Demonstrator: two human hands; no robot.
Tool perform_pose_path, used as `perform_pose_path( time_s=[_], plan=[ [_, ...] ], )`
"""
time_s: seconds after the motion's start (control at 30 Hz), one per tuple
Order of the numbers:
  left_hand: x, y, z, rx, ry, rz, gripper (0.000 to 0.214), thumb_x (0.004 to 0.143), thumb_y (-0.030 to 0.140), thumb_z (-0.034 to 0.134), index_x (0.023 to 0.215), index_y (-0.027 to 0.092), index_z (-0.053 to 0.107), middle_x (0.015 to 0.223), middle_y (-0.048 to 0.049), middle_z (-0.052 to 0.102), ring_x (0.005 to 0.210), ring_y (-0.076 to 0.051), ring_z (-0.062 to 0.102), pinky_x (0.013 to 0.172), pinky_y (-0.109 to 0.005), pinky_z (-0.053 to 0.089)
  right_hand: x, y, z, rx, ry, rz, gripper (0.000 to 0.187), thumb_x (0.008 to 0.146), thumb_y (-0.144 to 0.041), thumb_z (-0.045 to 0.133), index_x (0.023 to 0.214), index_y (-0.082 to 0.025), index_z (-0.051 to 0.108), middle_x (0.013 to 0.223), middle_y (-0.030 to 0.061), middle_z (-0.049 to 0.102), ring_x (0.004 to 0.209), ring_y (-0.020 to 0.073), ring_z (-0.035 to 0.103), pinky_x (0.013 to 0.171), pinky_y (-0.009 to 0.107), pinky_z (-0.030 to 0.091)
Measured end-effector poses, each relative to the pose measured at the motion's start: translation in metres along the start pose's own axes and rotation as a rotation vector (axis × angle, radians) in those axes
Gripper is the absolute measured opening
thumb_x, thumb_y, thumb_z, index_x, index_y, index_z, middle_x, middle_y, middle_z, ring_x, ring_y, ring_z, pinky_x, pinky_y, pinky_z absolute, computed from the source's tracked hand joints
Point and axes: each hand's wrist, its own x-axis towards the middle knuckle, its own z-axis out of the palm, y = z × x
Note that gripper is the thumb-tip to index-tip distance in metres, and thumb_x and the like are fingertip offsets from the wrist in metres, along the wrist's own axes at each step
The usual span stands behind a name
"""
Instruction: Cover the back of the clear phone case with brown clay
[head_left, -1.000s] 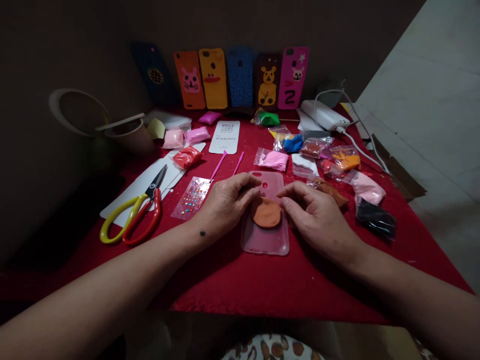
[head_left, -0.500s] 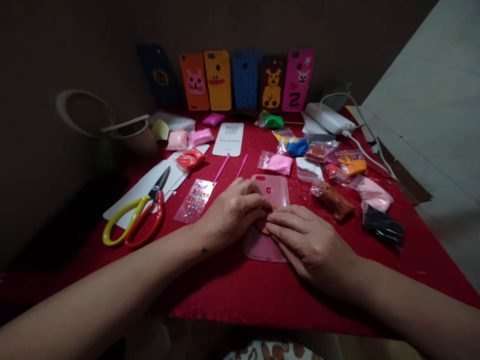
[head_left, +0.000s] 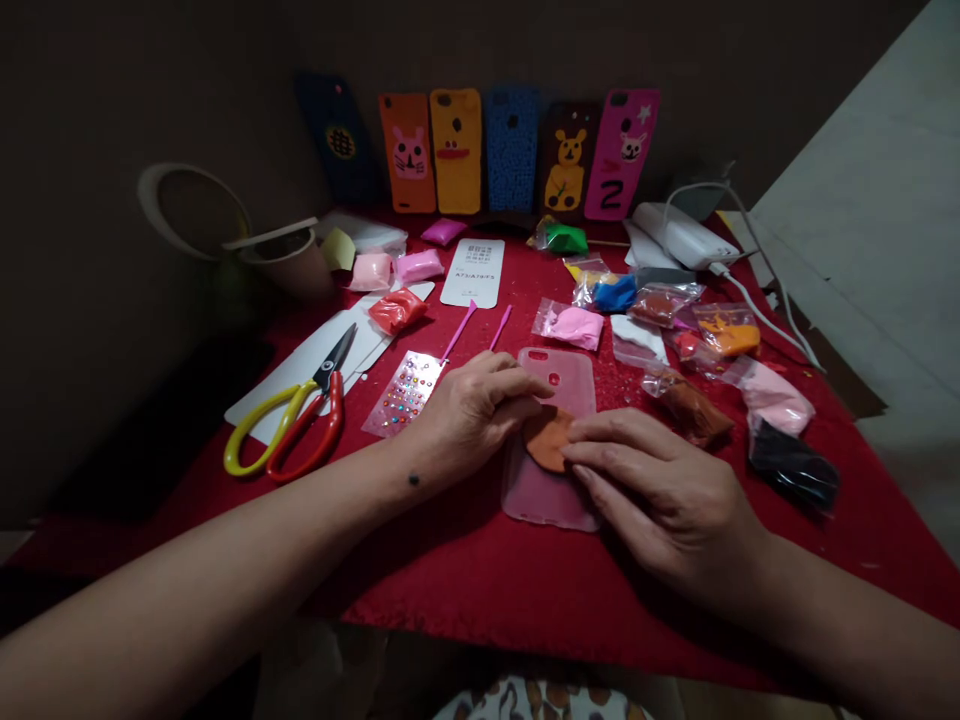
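A clear pink phone case (head_left: 556,372) lies flat on the red tabletop (head_left: 487,570). A flattened brown clay disc (head_left: 546,440) sits on the case. My left hand (head_left: 472,410) rests on the case's left edge, its fingertips touching the clay's top rim. My right hand (head_left: 660,495) lies flat, fingers stretched out and pressed on the clay's right side, covering part of it. Neither hand grips anything.
Scissors (head_left: 300,420) with yellow and red handles lie left on white card. A gem sticker sheet (head_left: 405,390) and two pink tools (head_left: 480,325) are near my left hand. Several clay bags (head_left: 690,400) crowd the right. Decorated phone cases (head_left: 510,150) lean at the back; a white charger (head_left: 679,235) sits far right.
My right hand slid from beside the clay onto its right side and now presses it flat. My left hand stayed by the case's left edge. The view shifted slightly.
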Motion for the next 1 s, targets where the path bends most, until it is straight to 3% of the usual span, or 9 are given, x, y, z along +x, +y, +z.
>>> perform_pose_path(
  time_s=[0.2, 0.4, 0.6, 1.0],
  plan=[
    [0.001, 0.001, 0.001, -0.005, -0.021, 0.004, 0.011, 0.087, 0.017, 0.064, 0.093, 0.019, 0.073, 0.09, -0.0037, 0.066, 0.085, -0.015, 0.062, 0.076, -0.026, 0.049, 0.002, 0.002, -0.003, -0.029, -0.018, 0.002, 0.018, 0.085, -0.003, 0.057, 0.092, -0.015, 0.068, 0.084, 0.01, 0.067, 0.08, 0.021, 0.058, 0.068, 0.036, 0.052],
    [-0.001, 0.005, -0.001, -0.024, -0.039, 0.011, 0.021, 0.083, 0.019, 0.068, 0.105, 0.02, 0.068, 0.093, -0.0037, 0.06, 0.086, -0.015, 0.06, 0.077, -0.027, 0.05, -0.005, 0.003, -0.001, -0.085, -0.119, -0.043, 0.021, 0.084, -0.007, 0.058, 0.103, -0.013, 0.067, 0.096, 0.0127, 0.068, 0.084, 0.0242, 0.055, 0.071, 0.043, 0.051],
    [0.002, 0.005, -0.001, 0.063, -0.091, -0.005, 0.034, 0.08, 0.025, 0.072, 0.111, 0.016, 0.063, 0.096, -0.0058, 0.058, 0.089, -0.019, 0.057, 0.08, -0.033, 0.05, -0.004, 0.003, 0.001, -0.053, -0.135, -0.034, 0.025, 0.083, -0.004, 0.058, 0.106, -0.009, 0.067, 0.101, 0.0139, 0.068, 0.087, 0.0236, 0.054, 0.075, 0.041, 0.052],
    [0.007, 0.01, 0.01, 0.151, -0.078, -0.077, 0.018, 0.08, 0.018, 0.07, 0.096, 0.014, 0.066, 0.088, -0.0048, 0.056, 0.081, -0.017, 0.053, 0.075, -0.032, 0.047, -0.006, 0.002, 0.004, -0.262, -0.205, -0.104, 0.03, 0.085, -0.008, 0.057, 0.113, -0.003, 0.067, 0.105, 0.0176, 0.069, 0.089, 0.0282, 0.055, 0.074, 0.045, 0.054]
  ],
)
